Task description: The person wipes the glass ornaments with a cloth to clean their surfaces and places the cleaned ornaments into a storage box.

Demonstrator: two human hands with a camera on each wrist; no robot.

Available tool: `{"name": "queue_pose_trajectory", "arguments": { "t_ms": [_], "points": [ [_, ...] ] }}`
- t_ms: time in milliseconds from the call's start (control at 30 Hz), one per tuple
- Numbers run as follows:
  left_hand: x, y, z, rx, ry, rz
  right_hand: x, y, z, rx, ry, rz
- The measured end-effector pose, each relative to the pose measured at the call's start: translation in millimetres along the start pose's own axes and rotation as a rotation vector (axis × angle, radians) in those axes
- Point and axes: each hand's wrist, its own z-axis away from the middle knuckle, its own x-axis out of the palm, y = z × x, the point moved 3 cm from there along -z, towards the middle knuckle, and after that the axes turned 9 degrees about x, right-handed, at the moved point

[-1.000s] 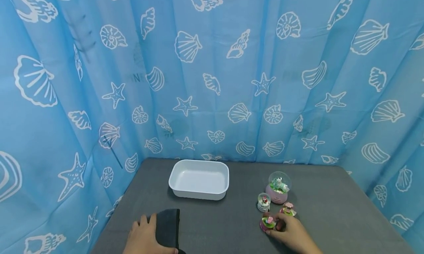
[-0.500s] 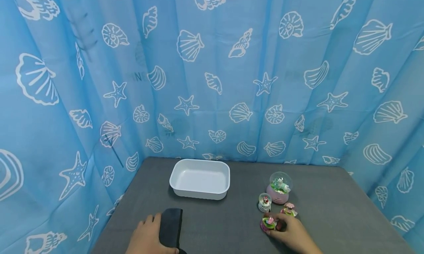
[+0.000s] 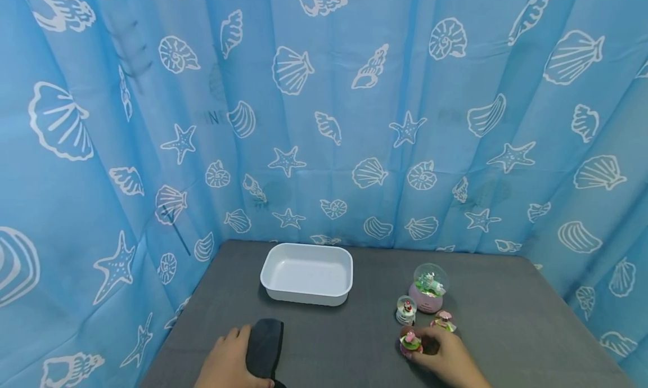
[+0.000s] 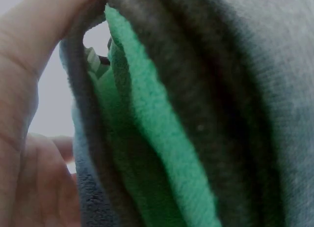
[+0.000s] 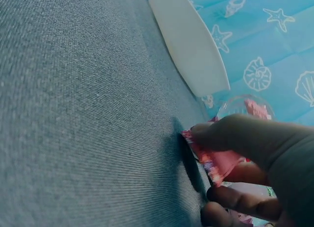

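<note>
My left hand [image 3: 228, 359] grips a dark grey fabric pouch [image 3: 264, 348] at the front left of the table. Its green lining [image 4: 157, 114] shows through the gaping mouth in the left wrist view. At the front right, my right hand [image 3: 446, 355] pinches a small pink figurine [image 3: 411, 342] with a round base between thumb and fingers. The right wrist view shows this pink figurine [image 5: 221, 160] close over the cloth, its far side hidden by fingers. Just behind stand a small white snow globe [image 3: 406, 310], a larger purple-based snow globe [image 3: 428, 289] and another pink figurine [image 3: 443, 320], partly covered by the hand.
A white rectangular tray [image 3: 306, 299] stands at the back, left of centre. Grey cloth [image 3: 344, 348] covers the table. A blue curtain [image 3: 314, 107] with white shell prints hangs behind and along both sides.
The pouch in my left hand has shifted slightly right and turned a little. The pink figurine in my right hand has tipped slightly, showing less of its purple base. The head view drifts slightly.
</note>
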Motion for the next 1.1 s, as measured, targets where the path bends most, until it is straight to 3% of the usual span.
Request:
{"name": "queue_pose_trajectory", "arguments": {
  "t_ms": [233,500,900,1100],
  "points": [
    [-3.5,2.9,4.8,0.074,0.046,0.026,0.7,-4.1,3.6,0.032,0.034,-0.012],
    [-2.7,4.7,3.2,0.098,0.041,0.052,4.1,-8.2,3.8,0.000,0.062,-0.033],
    [-4.4,13.8,8.6,0.265,0.085,0.076,7.6,-24.8,12.9,-0.148,0.097,-0.059],
    [-2.4,14.0,11.1,0.254,0.092,0.069,8.5,-29.9,16.1,-0.141,0.061,-0.078]
  ]
}}
